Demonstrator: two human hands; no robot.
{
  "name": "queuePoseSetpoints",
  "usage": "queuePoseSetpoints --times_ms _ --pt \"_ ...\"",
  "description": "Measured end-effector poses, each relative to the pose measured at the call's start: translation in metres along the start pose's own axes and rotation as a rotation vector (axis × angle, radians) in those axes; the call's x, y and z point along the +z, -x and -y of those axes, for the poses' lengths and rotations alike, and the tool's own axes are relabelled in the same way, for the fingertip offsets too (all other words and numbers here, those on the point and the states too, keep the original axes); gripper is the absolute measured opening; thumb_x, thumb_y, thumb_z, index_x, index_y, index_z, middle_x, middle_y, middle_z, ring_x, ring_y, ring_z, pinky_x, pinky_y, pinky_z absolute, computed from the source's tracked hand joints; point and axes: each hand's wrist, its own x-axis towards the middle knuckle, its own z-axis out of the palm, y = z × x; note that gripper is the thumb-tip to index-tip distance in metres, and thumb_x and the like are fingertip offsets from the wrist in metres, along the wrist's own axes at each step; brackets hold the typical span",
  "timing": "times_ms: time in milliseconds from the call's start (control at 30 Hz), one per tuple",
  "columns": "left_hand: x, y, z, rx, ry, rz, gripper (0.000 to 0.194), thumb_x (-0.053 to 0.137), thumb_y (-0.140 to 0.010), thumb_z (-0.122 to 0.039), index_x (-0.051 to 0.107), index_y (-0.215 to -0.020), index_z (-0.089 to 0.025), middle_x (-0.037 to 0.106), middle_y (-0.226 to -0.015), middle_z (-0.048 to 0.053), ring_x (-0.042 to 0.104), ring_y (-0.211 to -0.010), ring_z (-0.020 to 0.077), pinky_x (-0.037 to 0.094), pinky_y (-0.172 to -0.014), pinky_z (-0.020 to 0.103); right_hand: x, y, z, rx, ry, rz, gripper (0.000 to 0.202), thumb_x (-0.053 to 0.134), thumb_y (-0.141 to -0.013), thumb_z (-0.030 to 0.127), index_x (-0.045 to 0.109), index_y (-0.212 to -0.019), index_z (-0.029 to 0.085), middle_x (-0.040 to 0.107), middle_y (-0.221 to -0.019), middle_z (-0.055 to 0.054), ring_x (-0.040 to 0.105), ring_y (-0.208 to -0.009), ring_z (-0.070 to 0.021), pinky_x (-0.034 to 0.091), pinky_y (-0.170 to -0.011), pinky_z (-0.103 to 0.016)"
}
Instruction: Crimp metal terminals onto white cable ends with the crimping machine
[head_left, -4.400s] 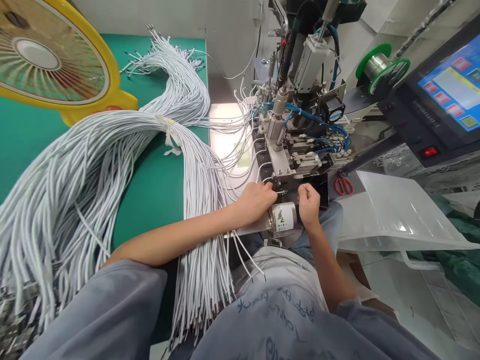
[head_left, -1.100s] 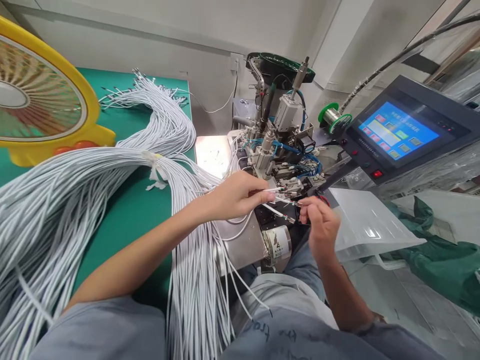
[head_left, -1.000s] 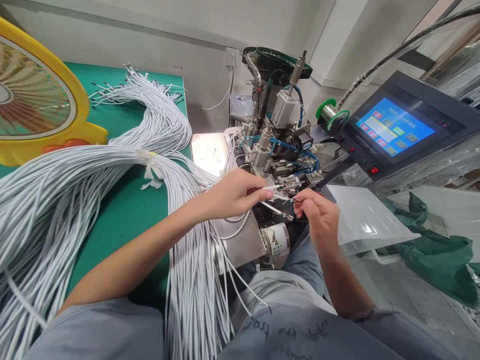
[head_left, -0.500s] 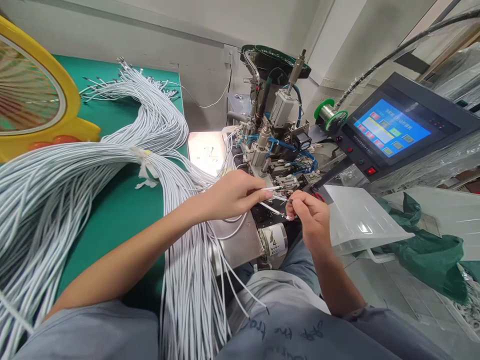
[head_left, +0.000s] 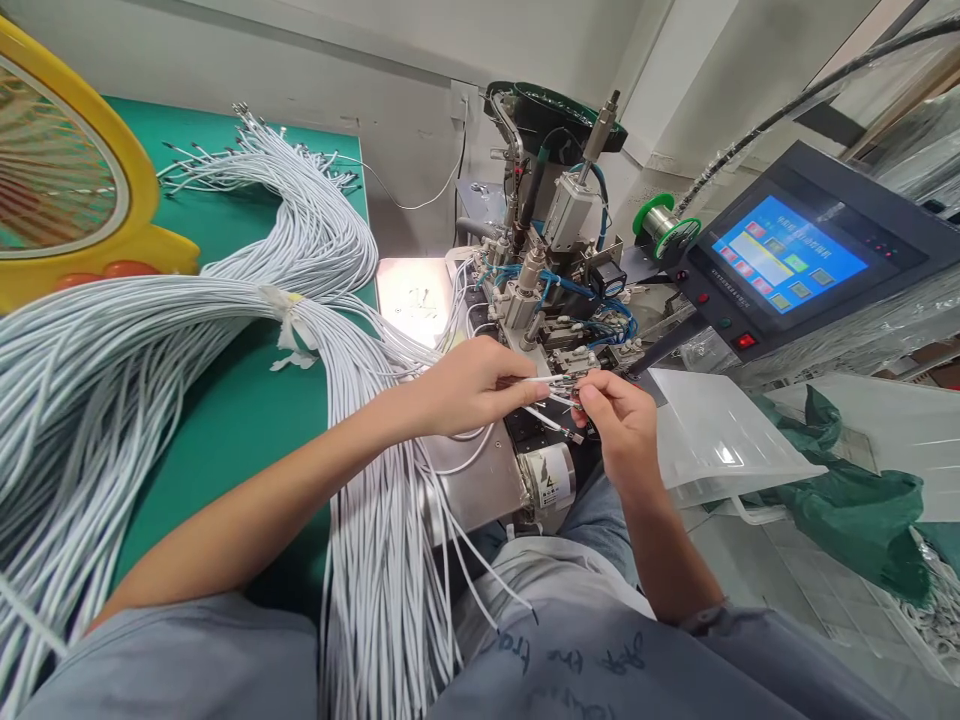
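Note:
My left hand (head_left: pixel 487 388) is closed around a few white cables (head_left: pixel 546 417), whose ends stick out to the right past the thumb. One of these ends carries a small metal connector (head_left: pixel 574 437) and hangs below my right hand. My right hand (head_left: pixel 616 412) pinches at another cable end; the fingers hide most of what they grip. Both hands are just in front of a benchtop machine (head_left: pixel 525 300) with metal cylinders and blue air tubes. A big bundle of white cables (head_left: pixel 390 540) hangs over the bench edge under my left forearm.
A yellow fan (head_left: pixel 142 190) stands on the green table (head_left: pixel 225 450) at left. Right of the machine are a wire spool (head_left: pixel 664 226) and a lit control screen (head_left: pixel 795 250). A translucent plastic bin (head_left: pixel 727 430) stands to the right, and a labelled jar (head_left: pixel 551 478) sits below my hands.
My right hand has shifted slightly up and left along the cable ends. The end with the metal connector now hangs free below its fingers. My left hand stays nearly in place.

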Motion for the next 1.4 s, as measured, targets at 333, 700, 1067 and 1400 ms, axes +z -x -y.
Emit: queuePoseSetpoints --times_ms 333,700,1067,1400 --pt "0.001 -0.001 0.001 0.001 -0.022 -0.028 0.04 0.049 -0.087 -0.031 0.041 -0.052 -0.015 0.031 -0.047 -0.006 0.026 -0.046 0.0053 0.021 -0.046 0.021 -0.002 -0.005 -0.005 0.112 -0.123 0.054 0.03 0.052 -0.085 0.04 0.058 -0.068 0.017 0.052 -0.061 0.001 0.045 -0.053 -0.009 0.038 -0.05 -0.023" --pt "0.002 -0.002 0.002 0.0 -0.028 -0.059 0.032 0.052 -0.085 -0.031 0.059 -0.059 -0.013 0.046 -0.048 -0.003 0.033 -0.046 0.0051 0.025 -0.046 0.019 -0.002 -0.009 -0.002 0.251 -0.281 0.051 0.019 0.061 -0.073 0.034 0.059 -0.068 0.016 0.054 -0.058 0.002 0.047 -0.051 -0.0088 0.038 -0.049 -0.022" --pt "0.004 -0.001 0.005 0.005 -0.055 -0.092 0.022 0.058 -0.082 -0.03 0.068 -0.072 -0.013 0.059 -0.057 0.0 0.043 -0.051 0.0061 0.03 -0.049 0.018 -0.005 -0.01 -0.005 0.167 -0.146 0.014 0.024 0.057 -0.078 0.039 0.06 -0.066 0.017 0.054 -0.062 0.0 0.048 -0.058 -0.0108 0.043 -0.054 -0.024" --pt "0.004 -0.004 0.004 -0.005 0.051 -0.062 0.038 0.044 -0.09 -0.028 0.037 -0.055 -0.015 0.034 -0.051 -0.006 0.028 -0.048 0.0053 0.024 -0.047 0.019 -0.001 -0.003 -0.001 0.088 0.024 -0.062 0.014 0.055 -0.081 0.03 0.062 -0.077 0.019 0.058 -0.071 0.0 0.052 -0.065 -0.0118 0.046 -0.061 -0.024"
